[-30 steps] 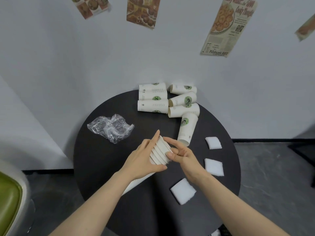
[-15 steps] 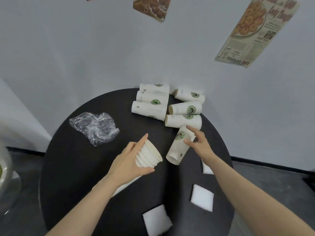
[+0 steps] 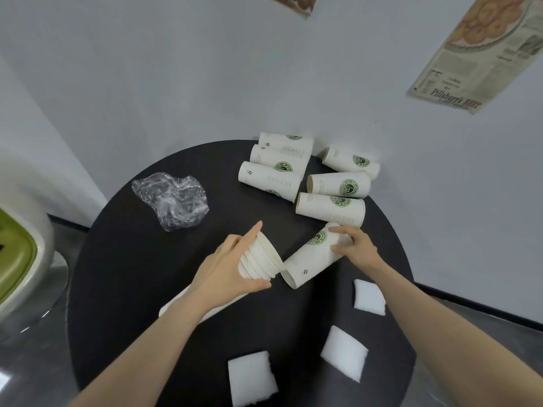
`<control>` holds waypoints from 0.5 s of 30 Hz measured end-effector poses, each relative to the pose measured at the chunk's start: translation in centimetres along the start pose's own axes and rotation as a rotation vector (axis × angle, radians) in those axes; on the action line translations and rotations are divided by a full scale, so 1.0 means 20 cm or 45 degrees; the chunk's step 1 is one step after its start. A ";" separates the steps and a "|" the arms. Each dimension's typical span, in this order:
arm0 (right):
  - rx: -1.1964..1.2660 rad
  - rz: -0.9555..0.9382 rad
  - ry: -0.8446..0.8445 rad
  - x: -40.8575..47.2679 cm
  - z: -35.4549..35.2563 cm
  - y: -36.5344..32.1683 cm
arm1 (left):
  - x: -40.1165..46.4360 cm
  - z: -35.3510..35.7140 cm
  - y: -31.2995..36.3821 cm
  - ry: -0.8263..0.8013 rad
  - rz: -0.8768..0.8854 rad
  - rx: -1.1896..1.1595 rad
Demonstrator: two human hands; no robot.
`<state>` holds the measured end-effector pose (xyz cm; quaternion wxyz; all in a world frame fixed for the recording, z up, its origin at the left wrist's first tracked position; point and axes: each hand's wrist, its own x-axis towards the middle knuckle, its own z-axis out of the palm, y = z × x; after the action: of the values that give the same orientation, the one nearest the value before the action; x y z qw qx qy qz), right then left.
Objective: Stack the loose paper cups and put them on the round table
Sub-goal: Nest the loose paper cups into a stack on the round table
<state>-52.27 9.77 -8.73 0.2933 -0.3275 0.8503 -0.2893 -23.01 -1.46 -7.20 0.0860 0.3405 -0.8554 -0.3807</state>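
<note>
Next cup taken up for the stack

The left hand (image 3: 226,268) grips the stack (image 3: 258,264) near its open end, its tail resting on the table (image 3: 123,259); the right hand (image 3: 357,249) clasps a loose cup (image 3: 311,259) by its base, rim just beside the stack's mouth. Six cups (image 3: 332,186) lie further back. Likely risk: an off-line entry (paper rims give easily) could crush a rim, or nudge the cup (image 3: 330,208) behind toward the edge.
</note>
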 end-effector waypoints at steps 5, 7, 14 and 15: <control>0.470 0.000 -0.113 -0.13 -0.04 0.02 | -0.05 0.02 0.03 -0.002 0.003 -0.021; 0.557 0.002 -0.104 -0.18 -0.04 0.00 | -0.07 0.02 0.03 -0.014 0.005 -0.025; 0.851 -0.011 0.036 -0.35 -0.07 -0.08 | -0.13 -0.02 0.00 -0.058 0.060 0.118; 0.894 -0.010 0.053 -0.38 -0.07 -0.09 | -0.13 -0.03 -0.01 -0.057 0.065 0.117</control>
<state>-47.93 14.53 -4.20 0.3695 -0.2039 0.7037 -0.5716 -20.67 -0.18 -6.56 0.0607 0.3134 -0.8822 -0.3462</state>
